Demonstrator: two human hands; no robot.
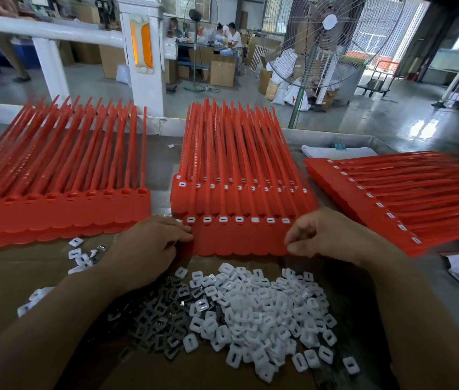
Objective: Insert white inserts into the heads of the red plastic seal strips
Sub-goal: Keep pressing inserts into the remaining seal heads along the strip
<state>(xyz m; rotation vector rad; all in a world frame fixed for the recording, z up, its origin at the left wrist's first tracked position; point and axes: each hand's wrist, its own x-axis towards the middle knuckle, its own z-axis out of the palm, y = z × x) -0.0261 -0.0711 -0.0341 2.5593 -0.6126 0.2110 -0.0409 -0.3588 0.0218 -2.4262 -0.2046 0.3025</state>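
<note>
A joined row of red seal strips [239, 237] lies in front of me, and each of its heads carries a white insert [239, 219]. My left hand [149, 249] pinches the row's left end. My right hand [332, 235] pinches its right end with curled fingers. The row sits at the near edge of a middle stack of red strips [236, 164] that also have inserts. A heap of loose white inserts [264, 313] lies below my hands, with dark grey pieces [160, 319] mixed in on its left.
A stack of red strips without inserts [53, 178] lies at the left. Another stack with inserts [405, 198] lies at the right, turned sideways. A few stray inserts [79, 254] sit left of my left hand. Cardboard [11, 277] covers the table. A standing fan [321, 38] is behind.
</note>
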